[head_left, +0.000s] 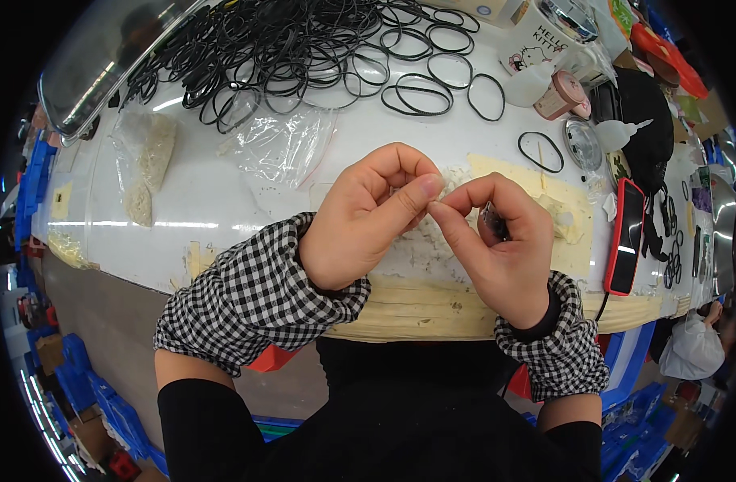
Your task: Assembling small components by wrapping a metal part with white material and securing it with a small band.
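The left hand (364,221) and right hand (508,245) pinch thumb to forefinger, tips meeting; anything between is too small to tell. Should the right's curled fingers loosen, the dark thing (494,222) within could drop among white bits (432,247) on the bench (199,193).

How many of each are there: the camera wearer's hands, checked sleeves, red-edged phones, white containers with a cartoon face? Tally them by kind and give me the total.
Hands (left hand, right hand): 2
Checked sleeves: 2
Red-edged phone: 1
White cartoon container: 1
Total: 6
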Tool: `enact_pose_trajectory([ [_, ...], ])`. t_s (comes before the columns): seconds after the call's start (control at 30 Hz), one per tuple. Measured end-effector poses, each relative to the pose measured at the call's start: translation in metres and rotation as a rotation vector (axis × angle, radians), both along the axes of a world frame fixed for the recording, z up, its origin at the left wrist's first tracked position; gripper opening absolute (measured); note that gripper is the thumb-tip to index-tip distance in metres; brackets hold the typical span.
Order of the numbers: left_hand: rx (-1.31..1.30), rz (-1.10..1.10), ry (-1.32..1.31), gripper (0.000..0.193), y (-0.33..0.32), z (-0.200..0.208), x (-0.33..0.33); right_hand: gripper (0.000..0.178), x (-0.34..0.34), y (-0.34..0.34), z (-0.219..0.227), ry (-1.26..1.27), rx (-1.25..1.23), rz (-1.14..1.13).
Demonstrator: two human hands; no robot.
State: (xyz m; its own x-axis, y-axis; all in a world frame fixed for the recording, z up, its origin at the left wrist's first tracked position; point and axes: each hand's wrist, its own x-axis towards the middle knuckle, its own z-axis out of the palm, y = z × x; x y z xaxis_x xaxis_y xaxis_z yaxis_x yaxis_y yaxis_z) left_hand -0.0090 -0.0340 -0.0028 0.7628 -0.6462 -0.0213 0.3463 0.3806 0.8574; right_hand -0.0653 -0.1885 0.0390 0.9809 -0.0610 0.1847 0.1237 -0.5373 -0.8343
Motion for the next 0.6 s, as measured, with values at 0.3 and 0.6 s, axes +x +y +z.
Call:
enact_pose_trajectory([
  [0.3,-0.264,-0.169,0.298,0.014,0.003,-0.001,0.005,0.027,0.006,-0.007,0.009,-0.326,-0.418,0.100],
  [0.6,-0.253,-0.152,0.291,0.012,0.001,0.006,0.001,0.036,0.005,-0.011,-0.001,-0.317,-0.521,0.061],
])
